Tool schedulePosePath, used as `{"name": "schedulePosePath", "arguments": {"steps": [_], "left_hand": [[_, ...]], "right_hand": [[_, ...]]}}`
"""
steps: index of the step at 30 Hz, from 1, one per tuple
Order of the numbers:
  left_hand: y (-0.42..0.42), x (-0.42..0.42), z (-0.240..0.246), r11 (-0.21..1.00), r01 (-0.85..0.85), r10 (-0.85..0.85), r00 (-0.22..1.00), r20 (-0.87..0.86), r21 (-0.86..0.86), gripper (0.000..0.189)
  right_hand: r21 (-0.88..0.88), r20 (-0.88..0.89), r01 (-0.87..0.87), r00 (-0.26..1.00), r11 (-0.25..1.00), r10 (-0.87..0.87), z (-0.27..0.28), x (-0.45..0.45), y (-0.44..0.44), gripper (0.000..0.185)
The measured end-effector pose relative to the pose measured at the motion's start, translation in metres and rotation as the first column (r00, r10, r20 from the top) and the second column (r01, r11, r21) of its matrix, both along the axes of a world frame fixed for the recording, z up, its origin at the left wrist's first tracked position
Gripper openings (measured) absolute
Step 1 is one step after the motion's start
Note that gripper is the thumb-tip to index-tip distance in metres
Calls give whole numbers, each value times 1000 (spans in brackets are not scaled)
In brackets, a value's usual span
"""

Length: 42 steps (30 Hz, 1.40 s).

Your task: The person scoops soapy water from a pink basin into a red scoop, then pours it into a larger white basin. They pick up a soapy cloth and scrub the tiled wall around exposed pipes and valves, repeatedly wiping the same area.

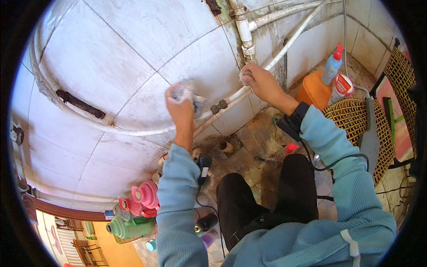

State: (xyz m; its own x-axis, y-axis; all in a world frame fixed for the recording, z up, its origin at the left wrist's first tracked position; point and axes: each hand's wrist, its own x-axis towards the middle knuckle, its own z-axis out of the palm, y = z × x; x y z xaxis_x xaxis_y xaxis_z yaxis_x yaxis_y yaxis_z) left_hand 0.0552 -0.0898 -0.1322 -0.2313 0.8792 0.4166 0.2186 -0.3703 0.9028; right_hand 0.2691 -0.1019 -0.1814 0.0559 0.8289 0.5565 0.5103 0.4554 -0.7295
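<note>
My left hand (178,105) grips a crumpled grey-white cloth (188,91), blurred, in front of the stained white wall tiles (203,60). Between my right thumb and fingers is a small greyish wad, mostly hidden; it could be cloth or a scouring pad. That right hand (262,81) is by the lower end of a white vertical pipe (245,31), close to a long white pipe (287,48) that slants along the wall. A dark, rusty fitting (219,106) sits on the pipe run between both hands.
On the right, a blue bottle with a red pump (332,68) and an orange container (313,89) stand near a woven chair (350,116). Pink (146,194) and green thermos flasks (131,227) are at lower left. A red cap-like object (292,148) lies on the dirty floor (247,147).
</note>
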Motion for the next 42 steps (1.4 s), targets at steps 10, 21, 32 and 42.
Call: {"name": "schedulePosePath", "arguments": {"steps": [10, 21, 32, 42], "left_hand": [[36, -38, 55, 808, -67, 574, 316, -756, 586, 50], [39, -47, 51, 833, 21, 523, 298, -799, 553, 53], [36, -48, 54, 828, 32, 527, 294, -798, 559, 56], [34, -50, 59, 897, 7, 416, 329, -848, 442, 62]], "right_hand": [[433, -45, 139, 990, 891, -132, 72, -52, 88, 19], [290, -39, 303, 951, 908, -306, 72, -63, 83, 19], [300, -181, 164, 977, 940, -113, 60, -62, 88, 29], [304, -97, 193, 980, 933, -171, 77, -55, 88, 25]]}}
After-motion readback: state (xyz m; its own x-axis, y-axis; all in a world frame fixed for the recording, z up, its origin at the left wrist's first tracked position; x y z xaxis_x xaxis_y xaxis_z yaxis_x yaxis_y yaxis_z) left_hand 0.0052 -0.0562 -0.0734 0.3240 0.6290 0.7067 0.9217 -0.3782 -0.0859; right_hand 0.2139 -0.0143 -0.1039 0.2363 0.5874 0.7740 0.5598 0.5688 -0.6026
